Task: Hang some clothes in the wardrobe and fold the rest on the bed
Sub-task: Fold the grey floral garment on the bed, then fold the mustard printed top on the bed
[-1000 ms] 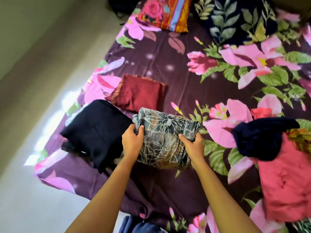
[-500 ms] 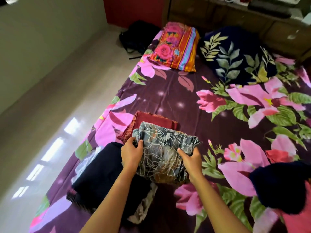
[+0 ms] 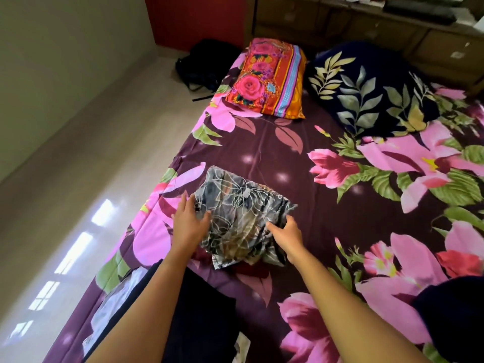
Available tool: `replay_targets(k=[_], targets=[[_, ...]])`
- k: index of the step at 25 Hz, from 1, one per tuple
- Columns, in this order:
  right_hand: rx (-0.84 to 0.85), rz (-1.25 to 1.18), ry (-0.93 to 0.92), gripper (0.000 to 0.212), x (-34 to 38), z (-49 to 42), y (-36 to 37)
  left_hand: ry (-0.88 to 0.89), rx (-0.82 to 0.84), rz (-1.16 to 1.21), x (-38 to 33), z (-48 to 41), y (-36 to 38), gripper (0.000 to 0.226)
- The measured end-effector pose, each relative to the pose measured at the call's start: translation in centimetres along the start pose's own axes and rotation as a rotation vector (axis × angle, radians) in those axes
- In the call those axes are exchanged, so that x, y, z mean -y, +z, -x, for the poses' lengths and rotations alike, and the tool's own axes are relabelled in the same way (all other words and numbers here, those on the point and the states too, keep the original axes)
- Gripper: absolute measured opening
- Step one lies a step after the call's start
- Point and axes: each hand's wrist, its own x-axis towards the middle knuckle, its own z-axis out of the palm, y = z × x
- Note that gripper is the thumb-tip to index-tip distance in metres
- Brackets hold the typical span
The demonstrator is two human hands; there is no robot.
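Observation:
A folded grey floral garment (image 3: pixel 241 218) lies on the purple flowered bedsheet (image 3: pixel 275 153), on top of a maroon folded piece of which only a sliver (image 3: pixel 251 271) shows. My left hand (image 3: pixel 188 224) lies at the garment's left edge, fingers straight and spread, thumb on the fabric. My right hand (image 3: pixel 285 231) is at its right edge, thumb on top and fingers curled round the edge. A dark navy garment (image 3: pixel 199 323) lies under my left forearm, over a white cloth (image 3: pixel 115 305).
Another navy garment (image 3: pixel 455 310) and a red piece (image 3: pixel 455 263) lie at the right. An orange floral pillow (image 3: pixel 267 79) and a navy leaf-print pillow (image 3: pixel 366 90) sit at the head. A black bag (image 3: pixel 201 66) lies on the floor. Wooden drawers (image 3: pixel 392 30) stand behind.
Both hands carried the grey garment forward and set it down on the maroon folded piece. My left hand's fingers have opened. The view tilted up toward the head of the bed.

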Motion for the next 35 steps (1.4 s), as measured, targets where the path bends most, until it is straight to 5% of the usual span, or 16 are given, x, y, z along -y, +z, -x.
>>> replay_targets(k=[10,15,19,22,35], targets=[[0.089,0.304,-0.298,0.053,0.1,3.6,-3.1,0.318,0.224,-0.124,-4.7,5.9,5.4,0.046],[0.112,0.672,-0.429,0.047,-0.8,7.3,-10.1,0.47,0.326,-0.42,-10.7,9.8,6.5,0.037],[0.366,1.031,-0.238,0.026,-2.7,11.0,-16.9,0.493,0.756,-0.762,-15.5,14.7,7.6,0.04],[0.578,0.975,-0.017,0.031,-5.9,14.0,-22.2,0.46,1.053,-0.826,-19.1,20.0,9.7,0.027],[0.344,0.771,0.108,0.027,-25.6,21.5,-43.6,0.85,1.046,-0.965,-32.1,38.7,27.3,0.04]])
